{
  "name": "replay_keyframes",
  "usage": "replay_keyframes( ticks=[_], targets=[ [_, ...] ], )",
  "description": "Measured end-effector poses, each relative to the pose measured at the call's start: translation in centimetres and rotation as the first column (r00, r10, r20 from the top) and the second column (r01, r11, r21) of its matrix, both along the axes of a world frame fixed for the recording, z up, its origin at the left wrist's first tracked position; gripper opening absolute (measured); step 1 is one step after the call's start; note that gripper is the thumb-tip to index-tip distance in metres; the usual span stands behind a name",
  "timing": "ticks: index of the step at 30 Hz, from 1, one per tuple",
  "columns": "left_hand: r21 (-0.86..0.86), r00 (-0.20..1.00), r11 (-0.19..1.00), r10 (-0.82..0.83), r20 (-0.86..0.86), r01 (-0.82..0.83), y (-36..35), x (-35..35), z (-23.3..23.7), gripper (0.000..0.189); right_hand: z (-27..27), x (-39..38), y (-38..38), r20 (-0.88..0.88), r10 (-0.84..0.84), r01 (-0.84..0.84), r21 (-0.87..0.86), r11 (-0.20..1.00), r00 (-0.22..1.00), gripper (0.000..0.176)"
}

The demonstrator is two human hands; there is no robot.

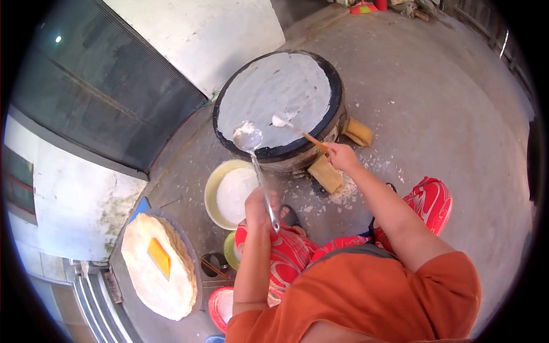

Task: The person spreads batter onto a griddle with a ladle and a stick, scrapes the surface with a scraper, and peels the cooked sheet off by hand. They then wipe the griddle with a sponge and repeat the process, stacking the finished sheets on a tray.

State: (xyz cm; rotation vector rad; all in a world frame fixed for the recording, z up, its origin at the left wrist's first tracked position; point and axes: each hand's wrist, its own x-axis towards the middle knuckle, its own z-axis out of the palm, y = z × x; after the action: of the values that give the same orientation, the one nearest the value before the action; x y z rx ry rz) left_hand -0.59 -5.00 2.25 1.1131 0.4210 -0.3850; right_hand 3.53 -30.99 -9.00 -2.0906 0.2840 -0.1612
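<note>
My left hand (260, 208) is closed around the handle of a metal ladle (248, 138). Its bowl, coated with white batter, is over the near left edge of a round griddle (337, 94). A thin pale sheet of batter (280, 86) covers most of the griddle's top. With fingers wrapped round its wooden handle, my right hand (342, 157) grips a batter spreader (309, 137). The spreader's white-smeared end lies over the near part of the sheet. Just beyond my left hand stands a pale yellow bucket (213, 197) of white batter (234, 193).
Yellowish blocks (325, 174) stand by the griddle's base, with pale crumbs around them. At left, a stack of flatbreads (143, 240) carries an orange scraper (159, 258). A red basin (214, 306) and a green bowl (231, 251) sit near my left leg. A white wall (206, 40) is behind the griddle.
</note>
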Motion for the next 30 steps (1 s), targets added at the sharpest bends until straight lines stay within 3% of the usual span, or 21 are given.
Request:
replay_keyframes(
  ticks=[1, 4, 8, 10, 13, 14, 16, 20, 22, 23, 24, 25, 26, 27, 28, 29, 30],
  targets=[
    [0.046, 1.0, 0.999, 0.002, 0.012, -0.003, -0.1, 0.2, -0.4, 0.023, 0.1, -0.2, -0.4, 0.014, -0.029, 0.027, 0.113, 0.993, 0.999, 0.028],
    [0.137, 1.0, 0.991, -0.002, -0.001, 0.002, -1.0, 0.5, 0.1, 0.02, -1.2, -0.8, 0.8, 0.005, -0.131, 0.131, -0.017, 0.991, 0.991, 0.028],
    [0.154, 0.998, 0.988, -0.003, -0.067, 0.014, -2.6, 2.0, -0.5, 0.016, 1.1, -1.5, 4.7, 0.043, 0.029, -0.025, -0.094, 0.995, 0.999, 0.028],
    [0.183, 1.0, 0.983, -0.003, -0.007, 0.005, -2.9, 3.0, -1.5, 0.017, 1.0, -0.4, 5.2, -0.086, 0.039, -0.024, 0.169, 0.985, 0.996, 0.028],
    [0.258, 0.999, 0.966, -0.014, 0.039, 0.003, -3.1, 4.3, -2.6, 0.019, 1.6, -0.7, 4.2, -0.072, -0.026, 0.04, 0.19, 0.981, 0.997, 0.029],
    [0.315, 0.997, 0.949, -0.035, 0.063, 0.013, -3.2, 4.8, -3.0, 0.02, 1.1, -0.8, 4.0, -0.072, -0.022, 0.035, 0.186, 0.982, 0.997, 0.029],
    [0.342, 0.998, 0.939, 0.0, 0.065, -0.022, -4.0, 5.8, -4.0, 0.02, -1.1, -1.0, 4.3, -0.02, -0.083, 0.083, -0.001, 0.997, 0.996, 0.03],
    [0.385, 0.998, 0.922, 0.031, 0.047, -0.047, -5.2, 7.0, -5.5, 0.021, -3.0, -0.6, 7.8, 0.094, 0.055, -0.055, -0.001, 0.999, 0.994, 0.03],
    [0.306, 0.998, 0.95, 0.068, -0.013, -0.061, -4.7, 7.0, -4.5, 0.02, 1.9, -1.0, 8.1, -0.178, 0.148, -0.06, 0.424, 0.904, 0.973, 0.031],
    [-0.067, 0.987, 0.99, 0.115, -0.11, -0.123, -3.6, 7.3, -4.3, 0.02, 3.3, -1.3, 7.6, -0.142, 0.148, -0.078, 0.409, 0.909, 0.979, 0.03],
    [-0.421, 0.969, 0.883, 0.121, -0.217, -0.205, -2.2, 7.6, -4.1, 0.021, 3.0, -1.1, 7.0, -0.141, 0.149, -0.08, 0.409, 0.909, 0.979, 0.03],
    [-0.713, 0.966, 0.671, 0.022, -0.256, -0.204, -0.7, 7.4, -2.8, 0.026, 2.7, -0.9, 6.3, 0.09, 0.119, -0.141, 0.316, 0.938, 0.989, 0.029],
    [-0.713, 0.966, 0.67, 0.027, -0.256, -0.208, 0.1, 7.1, -1.8, 0.026, 2.3, -0.6, 6.0, 0.318, 0.107, -0.18, 0.211, 0.961, 0.942, 0.028],
    [-0.877, 0.966, 0.439, -0.067, -0.249, -0.196, 0.8, 6.5, -0.8, 0.029, 3.3, -0.5, 5.9, 0.259, 0.047, -0.155, 0.416, 0.896, 0.965, 0.027],
    [-0.968, 0.965, 0.169, -0.155, -0.211, -0.185, 1.3, 6.1, -0.1, 0.032, 2.7, 0.4, 5.4, 0.256, 0.054, -0.16, 0.415, 0.895, 0.965, 0.027],
    [-0.99, 0.975, 0.083, -0.18, -0.13, -0.116, 1.7, 5.9, 0.0, 0.035, 1.4, 1.6, 4.6, 0.236, -0.008, -0.068, 0.312, 0.948, 0.972, 0.028],
    [-0.99, 0.976, 0.081, -0.176, -0.129, -0.116, 1.9, 5.4, 0.8, 0.035, 0.1, 2.5, 4.2, 0.225, -0.073, 0.027, 0.201, 0.979, 0.972, 0.028]
  ],
)
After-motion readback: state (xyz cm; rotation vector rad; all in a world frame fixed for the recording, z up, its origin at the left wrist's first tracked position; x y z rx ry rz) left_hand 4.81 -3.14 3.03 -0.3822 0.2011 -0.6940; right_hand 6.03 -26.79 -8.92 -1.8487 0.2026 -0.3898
